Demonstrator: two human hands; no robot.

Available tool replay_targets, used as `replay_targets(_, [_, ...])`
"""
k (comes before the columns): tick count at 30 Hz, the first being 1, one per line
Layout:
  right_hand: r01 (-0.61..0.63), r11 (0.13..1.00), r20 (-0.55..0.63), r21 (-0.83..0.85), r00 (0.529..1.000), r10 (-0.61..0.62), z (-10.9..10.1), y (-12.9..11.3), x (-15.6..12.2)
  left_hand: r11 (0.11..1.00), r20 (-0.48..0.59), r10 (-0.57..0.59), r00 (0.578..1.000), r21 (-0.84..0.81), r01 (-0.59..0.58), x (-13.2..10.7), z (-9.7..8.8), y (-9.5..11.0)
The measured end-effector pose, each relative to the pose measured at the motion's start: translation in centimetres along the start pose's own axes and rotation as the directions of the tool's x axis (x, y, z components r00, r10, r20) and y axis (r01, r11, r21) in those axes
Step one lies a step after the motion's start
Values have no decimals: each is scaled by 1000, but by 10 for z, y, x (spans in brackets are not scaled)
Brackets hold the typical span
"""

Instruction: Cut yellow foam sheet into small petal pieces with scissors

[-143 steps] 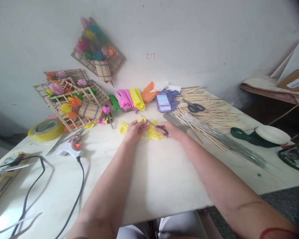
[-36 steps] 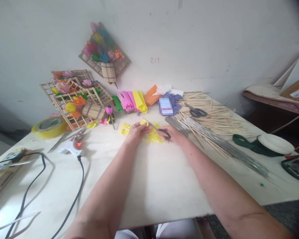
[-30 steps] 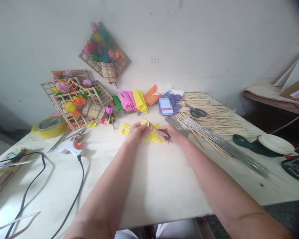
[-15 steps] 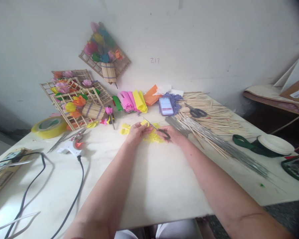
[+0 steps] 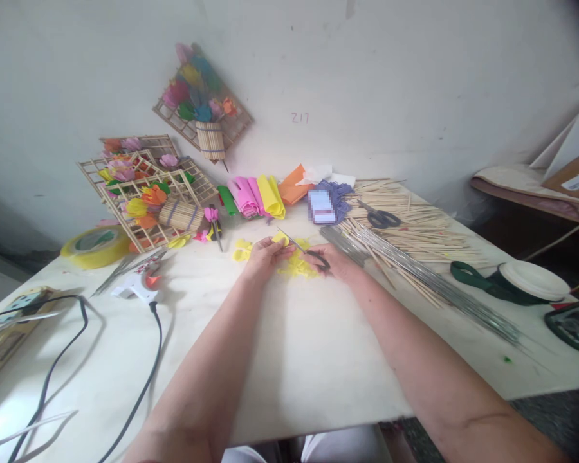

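Near the middle of the table, my left hand (image 5: 267,257) pinches a small piece of yellow paper (image 5: 280,238) between thumb and fingers. My right hand (image 5: 332,260) grips dark-handled scissors (image 5: 317,259), their blades pointing up and left beside the yellow piece. Whether the blades touch the paper I cannot tell. Under and between the hands lies a pile of yellow scraps (image 5: 299,265). Several cut yellow pieces (image 5: 242,250) rest just left of my left hand.
A glue gun (image 5: 137,283) with its cord, a tape roll (image 5: 95,247) and a power strip (image 5: 17,315) lie left. Bamboo flower frames (image 5: 174,215) stand behind. Rolled coloured paper (image 5: 251,195), a phone (image 5: 321,206), wooden sticks (image 5: 424,225), wires (image 5: 444,289) and other scissors (image 5: 383,219) lie back and right.
Hardly anything differs. Both hands keep their places, with the yellow piece and the scissors held as before.
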State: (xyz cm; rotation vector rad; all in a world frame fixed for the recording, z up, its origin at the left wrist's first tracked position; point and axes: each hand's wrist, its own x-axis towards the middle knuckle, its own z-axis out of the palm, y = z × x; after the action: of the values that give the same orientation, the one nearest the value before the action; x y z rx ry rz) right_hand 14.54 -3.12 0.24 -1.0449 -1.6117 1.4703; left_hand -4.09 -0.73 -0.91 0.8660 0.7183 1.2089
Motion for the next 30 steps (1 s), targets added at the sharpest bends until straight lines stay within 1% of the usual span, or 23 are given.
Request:
replay_targets(12, [-4, 1000, 24, 13, 1000, 4, -1, 2, 2, 999, 2, -18, 1000, 44, 18, -1, 2, 2])
replay_targets(16, [-14, 1000, 22, 12, 1000, 14, -1, -2, 0, 999, 24, -21, 999, 45, 20, -2, 2, 2])
replay_targets(23, [-21, 1000, 19, 8, 1000, 21, 2, -8, -4, 998, 14, -23, 1000, 57, 22, -3, 3, 4])
replay_targets(30, [0, 1000, 23, 10, 1000, 0, 1, -4, -2, 999, 16, -18, 1000, 50, 17, -3, 3, 4])
